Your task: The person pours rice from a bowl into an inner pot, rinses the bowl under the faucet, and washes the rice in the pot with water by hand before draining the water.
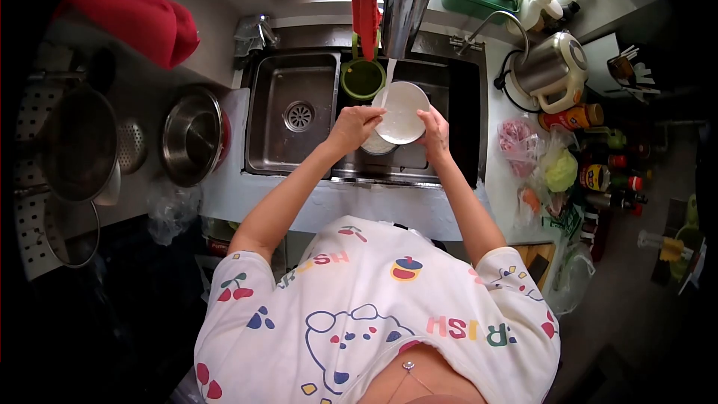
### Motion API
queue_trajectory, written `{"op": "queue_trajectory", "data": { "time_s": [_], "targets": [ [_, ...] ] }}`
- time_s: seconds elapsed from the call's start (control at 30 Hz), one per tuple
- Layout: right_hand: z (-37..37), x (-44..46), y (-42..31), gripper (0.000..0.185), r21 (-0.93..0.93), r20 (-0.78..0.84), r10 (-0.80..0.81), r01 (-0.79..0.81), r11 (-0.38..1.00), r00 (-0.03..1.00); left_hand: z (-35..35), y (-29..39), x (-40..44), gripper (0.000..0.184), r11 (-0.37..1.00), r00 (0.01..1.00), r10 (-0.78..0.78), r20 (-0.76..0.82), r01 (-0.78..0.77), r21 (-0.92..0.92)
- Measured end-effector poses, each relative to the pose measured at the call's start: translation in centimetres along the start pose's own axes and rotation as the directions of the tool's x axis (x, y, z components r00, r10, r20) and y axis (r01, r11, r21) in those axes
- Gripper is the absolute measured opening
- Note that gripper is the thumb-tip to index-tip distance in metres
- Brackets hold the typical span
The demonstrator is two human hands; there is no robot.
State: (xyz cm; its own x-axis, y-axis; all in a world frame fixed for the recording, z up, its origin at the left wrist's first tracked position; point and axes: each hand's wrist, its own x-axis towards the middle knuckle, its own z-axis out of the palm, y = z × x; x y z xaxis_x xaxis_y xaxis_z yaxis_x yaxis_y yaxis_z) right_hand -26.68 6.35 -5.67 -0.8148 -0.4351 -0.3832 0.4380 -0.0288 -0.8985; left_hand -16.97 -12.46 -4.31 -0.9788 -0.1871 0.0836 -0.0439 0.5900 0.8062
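Note:
A white bowl [404,121] is tilted under the stream of water [390,75] in the right sink basin. My right hand [435,135] grips its right side, thumb at the rim. My left hand [357,129] is closed, with its fingertips pinched at the bowl's left rim. Partly hidden beneath the bowl and my left hand is a round container with whitish contents [379,144]. A green strainer [363,78] sits behind my left hand, near the divider between the basins.
The left basin [292,150] has a drain. A chrome faucet column [407,11] with a red cloth [366,0] rises behind the sink. At right stand a kettle [550,67], bagged vegetables [559,168] and several bottles. A steel basin [191,135] is on the left.

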Motion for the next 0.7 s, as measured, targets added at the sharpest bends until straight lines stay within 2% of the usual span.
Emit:
{"op": "queue_trajectory", "data": {
  "time_s": [0.07,0.17,0.27,0.3,0.4,0.5,0.6,0.67,0.7],
  "targets": [
    [-0.7,0.1,0.7,0.043,-0.073,-0.008,-0.019,0.018,0.997,1.000,1.7,-1.9,-0.4,0.020,0.992,0.993,-0.105,-0.051,0.101,-0.072],
    [-1.6,0.3,2.2,0.054,-0.197,-0.045,-0.085,0.075,0.978,0.995,4.2,-3.4,-0.9,0.023,0.898,0.925,-0.378,0.031,0.375,-0.230],
    [-2.8,1.4,4.8,0.066,-0.579,-0.110,-0.388,0.258,0.773,0.915,7.1,-6.1,-1.2,0.024,0.736,0.837,-0.529,0.141,0.535,-0.416],
    [-2.1,0.2,3.2,0.075,-0.633,-0.112,-0.372,0.223,0.742,0.921,7.6,-6.8,-1.3,0.025,0.716,0.823,-0.534,0.191,0.561,-0.416],
    [-1.4,-1.1,2.0,0.076,-0.746,0.009,-0.535,0.361,0.559,0.845,8.1,-6.2,-1.5,0.022,0.546,0.768,-0.602,0.217,0.595,-0.590],
    [-0.9,-1.7,1.3,0.081,-0.736,0.174,-0.647,0.534,0.415,0.743,7.5,-5.0,-1.3,0.021,0.490,0.714,-0.682,0.162,0.610,-0.623],
    [-0.6,-1.9,1.6,0.086,-0.728,0.330,-0.710,0.646,0.228,0.623,6.3,-3.9,-0.9,0.014,0.593,0.720,-0.682,0.128,0.647,-0.480],
    [-0.6,-2.1,2.0,0.087,-0.721,0.420,-0.712,0.683,0.114,0.563,6.3,-3.7,-0.9,0.012,0.679,0.735,-0.677,0.036,0.644,-0.353],
    [-0.2,-2.3,1.8,0.079,-0.739,0.390,-0.729,0.663,0.117,0.563,6.2,-3.5,-0.8,0.012,0.714,0.743,-0.669,-0.010,0.640,-0.284]
  ]
}}
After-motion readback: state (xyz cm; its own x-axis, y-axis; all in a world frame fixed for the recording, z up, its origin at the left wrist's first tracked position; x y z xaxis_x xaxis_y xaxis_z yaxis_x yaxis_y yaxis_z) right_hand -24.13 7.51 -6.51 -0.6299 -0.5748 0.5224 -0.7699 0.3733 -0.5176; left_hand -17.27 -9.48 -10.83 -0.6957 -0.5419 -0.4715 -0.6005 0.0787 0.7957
